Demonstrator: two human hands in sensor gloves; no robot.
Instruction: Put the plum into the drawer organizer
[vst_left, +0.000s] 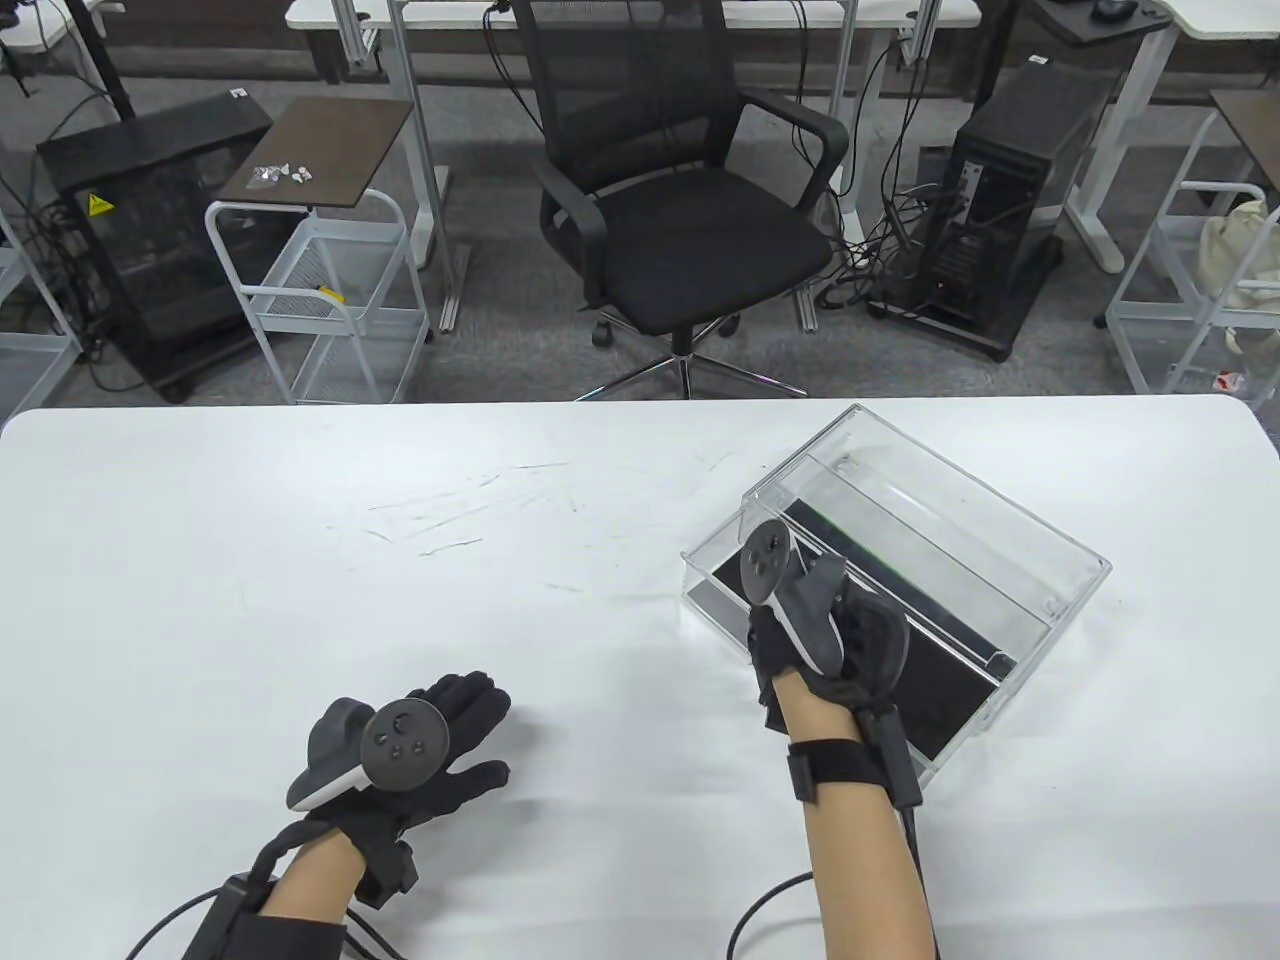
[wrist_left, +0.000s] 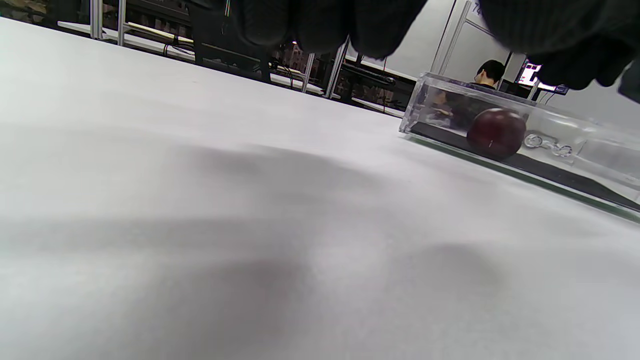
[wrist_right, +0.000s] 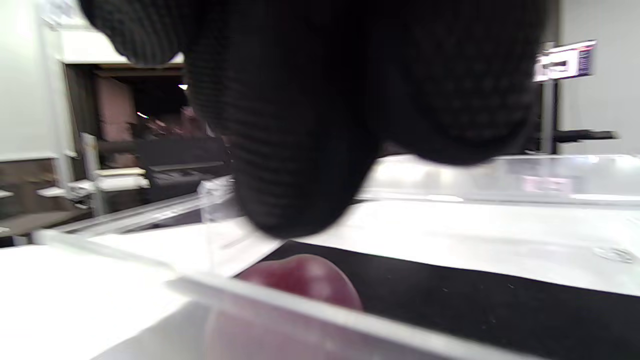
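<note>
One plum (wrist_left: 496, 133) sits on the organizer (vst_left: 1000, 540)'s black floor, directly below the right hand (vst_left: 830, 625); its fingers (wrist_right: 300, 150) hang above it, holding nothing. The left hand (vst_left: 410, 750) lies flat on the tabletop (vst_left: 300, 560), well apart.

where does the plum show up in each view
Table view: not visible; the right hand hangs over that part of the drawer organizer.
Left wrist view: the plum sits at right, on the organizer's black base behind its clear wall.
Right wrist view: bottom centre, just past the near clear wall, under the gloved fingers.
Shared landmark: the organizer's black base.
</note>
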